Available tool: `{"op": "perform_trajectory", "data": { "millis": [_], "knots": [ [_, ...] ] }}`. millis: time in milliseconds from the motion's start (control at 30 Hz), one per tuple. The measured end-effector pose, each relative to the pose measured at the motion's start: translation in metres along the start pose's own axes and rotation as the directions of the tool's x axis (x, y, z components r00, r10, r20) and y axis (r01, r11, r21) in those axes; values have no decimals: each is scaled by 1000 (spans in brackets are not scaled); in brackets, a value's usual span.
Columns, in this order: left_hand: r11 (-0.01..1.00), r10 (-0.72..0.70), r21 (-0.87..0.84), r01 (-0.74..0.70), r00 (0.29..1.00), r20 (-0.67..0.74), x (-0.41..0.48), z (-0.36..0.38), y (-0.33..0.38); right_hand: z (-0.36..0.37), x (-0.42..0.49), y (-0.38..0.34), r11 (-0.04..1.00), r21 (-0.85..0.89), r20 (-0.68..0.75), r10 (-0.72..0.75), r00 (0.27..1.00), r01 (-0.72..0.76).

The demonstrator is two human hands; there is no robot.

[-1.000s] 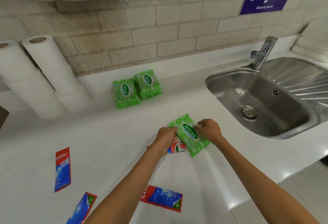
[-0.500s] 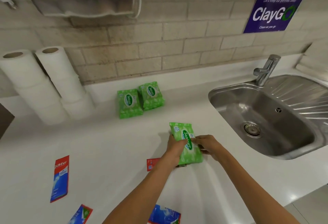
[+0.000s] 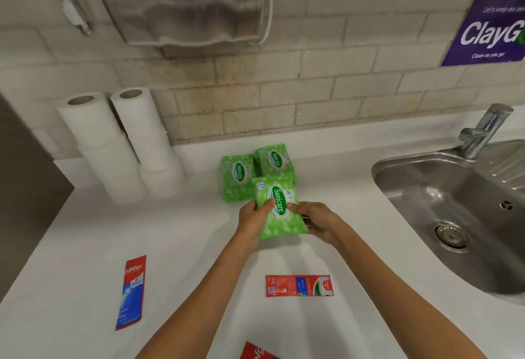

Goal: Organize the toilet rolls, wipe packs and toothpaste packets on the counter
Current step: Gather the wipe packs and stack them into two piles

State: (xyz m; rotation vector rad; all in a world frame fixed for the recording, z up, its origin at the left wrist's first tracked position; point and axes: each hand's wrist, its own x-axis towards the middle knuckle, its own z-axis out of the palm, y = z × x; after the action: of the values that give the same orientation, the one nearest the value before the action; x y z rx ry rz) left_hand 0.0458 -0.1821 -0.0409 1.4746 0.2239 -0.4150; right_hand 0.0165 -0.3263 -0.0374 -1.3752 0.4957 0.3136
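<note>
Wipe pack [image 3: 279, 211] is pinched at both long edges by left hand [image 3: 252, 222] and right hand [image 3: 318, 223], low over the bench [image 3: 170, 245] just before two other packs [image 3: 237, 178]; judged light, soft, slippery-filmed, so edges are best gripped, not squeezed.

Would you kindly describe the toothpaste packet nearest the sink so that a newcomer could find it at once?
Start at the steel sink on the right of the white counter. Left of it, between the person's forearms, lies a red toothpaste packet. It alone lies crosswise; the far-left packet runs lengthwise, and a third packet is cropped below.
</note>
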Motion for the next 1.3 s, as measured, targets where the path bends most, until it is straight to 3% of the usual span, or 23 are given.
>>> {"op": "perform_trajectory", "data": {
  "millis": [267,500,600,833,933,1133,1300],
  "knots": [
    [1000,-20,4,20,999,-35,24,-50,13,45,31,-15,997,-33,-35,-68,997,66],
    [999,-5,52,15,981,-194,50,-90,18,73,52,-16,967,-226,-35,-125,991,114],
    [995,3,95,21,969,-247,64,-94,24,74,63,-14,913,-362,-97,-236,967,187],
    [980,74,197,-16,953,-294,105,-79,45,57,87,-37,642,-712,-153,-538,829,286],
    [978,89,206,-27,949,-302,123,-70,49,49,103,-47,447,-858,-86,-611,787,254],
    [965,108,259,-29,949,-297,146,-60,48,41,127,-59,133,-966,117,-535,837,220],
    [939,122,344,0,935,-332,154,-57,39,46,141,-54,-58,-969,239,-446,863,238]
  ]
}}
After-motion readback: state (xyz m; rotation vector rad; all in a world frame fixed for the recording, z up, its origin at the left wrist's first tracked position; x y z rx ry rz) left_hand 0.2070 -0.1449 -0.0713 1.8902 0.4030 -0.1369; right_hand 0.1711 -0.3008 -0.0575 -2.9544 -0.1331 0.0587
